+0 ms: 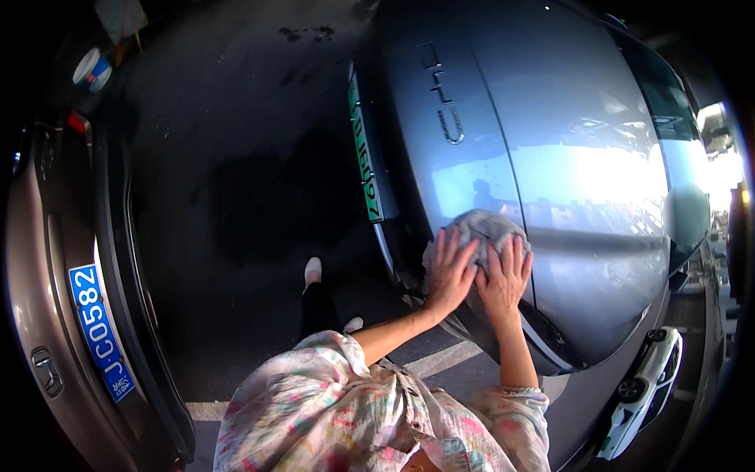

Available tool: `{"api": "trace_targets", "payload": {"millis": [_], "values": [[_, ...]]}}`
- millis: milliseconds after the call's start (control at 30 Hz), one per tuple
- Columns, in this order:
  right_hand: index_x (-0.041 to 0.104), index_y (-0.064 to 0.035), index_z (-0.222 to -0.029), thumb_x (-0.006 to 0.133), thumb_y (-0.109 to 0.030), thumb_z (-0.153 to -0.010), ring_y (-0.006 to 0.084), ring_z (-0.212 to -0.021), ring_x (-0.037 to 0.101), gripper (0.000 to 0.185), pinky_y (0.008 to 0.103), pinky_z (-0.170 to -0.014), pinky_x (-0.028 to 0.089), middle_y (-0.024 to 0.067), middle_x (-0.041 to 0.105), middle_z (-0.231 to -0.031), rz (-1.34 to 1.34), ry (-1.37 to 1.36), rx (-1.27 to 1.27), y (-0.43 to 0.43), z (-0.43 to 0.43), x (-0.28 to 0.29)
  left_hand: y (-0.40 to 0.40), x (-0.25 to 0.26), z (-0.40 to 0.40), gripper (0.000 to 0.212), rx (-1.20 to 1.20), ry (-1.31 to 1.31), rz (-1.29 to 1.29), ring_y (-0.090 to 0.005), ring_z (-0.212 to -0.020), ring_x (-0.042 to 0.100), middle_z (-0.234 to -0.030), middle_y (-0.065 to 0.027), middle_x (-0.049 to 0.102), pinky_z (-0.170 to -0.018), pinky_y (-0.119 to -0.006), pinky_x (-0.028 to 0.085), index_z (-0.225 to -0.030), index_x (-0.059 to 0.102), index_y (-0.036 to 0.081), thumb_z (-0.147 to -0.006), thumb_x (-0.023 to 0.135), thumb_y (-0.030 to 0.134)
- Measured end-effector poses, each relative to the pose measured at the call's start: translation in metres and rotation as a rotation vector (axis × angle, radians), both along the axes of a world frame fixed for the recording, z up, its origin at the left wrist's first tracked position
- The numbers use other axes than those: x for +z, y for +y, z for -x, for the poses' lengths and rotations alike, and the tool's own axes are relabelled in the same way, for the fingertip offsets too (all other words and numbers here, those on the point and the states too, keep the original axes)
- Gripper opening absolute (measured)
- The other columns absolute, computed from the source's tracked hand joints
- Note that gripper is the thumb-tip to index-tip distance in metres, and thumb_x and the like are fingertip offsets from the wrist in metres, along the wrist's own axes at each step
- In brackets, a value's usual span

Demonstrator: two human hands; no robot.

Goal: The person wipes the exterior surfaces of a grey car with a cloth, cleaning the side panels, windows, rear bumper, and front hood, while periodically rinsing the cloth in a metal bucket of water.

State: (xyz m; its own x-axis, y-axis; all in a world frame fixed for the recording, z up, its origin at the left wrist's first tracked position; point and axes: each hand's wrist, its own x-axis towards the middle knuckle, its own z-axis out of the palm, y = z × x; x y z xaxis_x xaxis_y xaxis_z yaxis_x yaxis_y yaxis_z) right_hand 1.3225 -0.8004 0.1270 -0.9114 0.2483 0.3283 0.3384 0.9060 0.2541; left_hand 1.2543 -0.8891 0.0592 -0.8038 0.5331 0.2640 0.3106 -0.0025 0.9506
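Note:
A crumpled grey cloth [481, 230] lies on the front end of a silver-grey car [560, 118], near the corner of its hood. My left hand [451, 274] presses on the cloth with its fingers spread, close to the bumper edge. Beside it, my right hand [504, 274] rests flat on the same cloth, fingers pointing up the picture. The two thumbs nearly touch. Chrome lettering [445, 94] stands on the car's front panel beyond the cloth, and a panel seam runs just past it.
Behind the green licence plate [365, 153] side lies dark pavement. A brown car's rear [53, 265] with a blue plate [101, 333] stands at the left. A white-and-blue bucket [92, 71] is at the upper left. Another white car [643, 392] is parked at the lower right.

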Motion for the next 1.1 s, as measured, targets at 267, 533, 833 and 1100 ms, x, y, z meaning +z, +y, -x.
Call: {"api": "trace_targets", "payload": {"millis": [267,533,833,1100], "values": [[0.047,-0.0139,-0.131,0.058,-0.042,-0.076,0.0361,-0.135,0.019,0.062,0.0573,-0.105,0.009,0.0205,0.028,-0.142,-0.035,0.112,-0.286,0.010,-0.043,-0.003,0.025,0.005,0.024,0.046,-0.179,0.679,0.074,-0.0325,-0.136,0.016,-0.144,-0.0077,0.028,-0.103,-0.064,0.011,-0.124,0.052,0.022,-0.078,0.061,0.021],[0.049,-0.0191,-0.129,0.058,-0.041,-0.075,0.0354,-0.134,0.022,0.059,0.0620,-0.102,0.012,0.0161,0.031,-0.141,-0.079,0.233,-0.284,0.048,0.073,0.021,0.060,0.043,0.123,0.048,-0.018,0.685,0.147,-0.0341,-0.131,0.024,-0.139,-0.0091,0.035,-0.102,-0.061,0.019,-0.123,0.051,0.022,-0.076,0.063,0.025],[0.058,-0.0208,-0.118,0.062,-0.040,-0.069,0.0313,-0.131,0.029,0.053,0.0683,-0.096,0.019,0.0106,0.039,-0.136,-0.033,0.358,-0.132,0.105,0.242,0.055,0.109,0.077,0.268,0.043,0.162,0.628,0.348,-0.0354,-0.133,0.022,-0.141,-0.0105,0.032,-0.102,-0.061,0.020,-0.128,0.045,0.020,-0.086,0.052,0.028],[0.055,-0.0224,-0.122,0.065,-0.041,-0.066,0.0315,-0.133,0.026,0.059,0.0598,-0.102,0.019,0.0117,0.036,-0.140,0.023,0.307,-0.352,0.079,0.106,0.060,0.090,0.083,0.163,0.057,-0.173,0.830,0.228,-0.0406,-0.135,0.012,-0.146,-0.0157,0.021,-0.100,-0.068,0.010,-0.136,0.036,0.019,-0.084,0.056,0.029]]}}
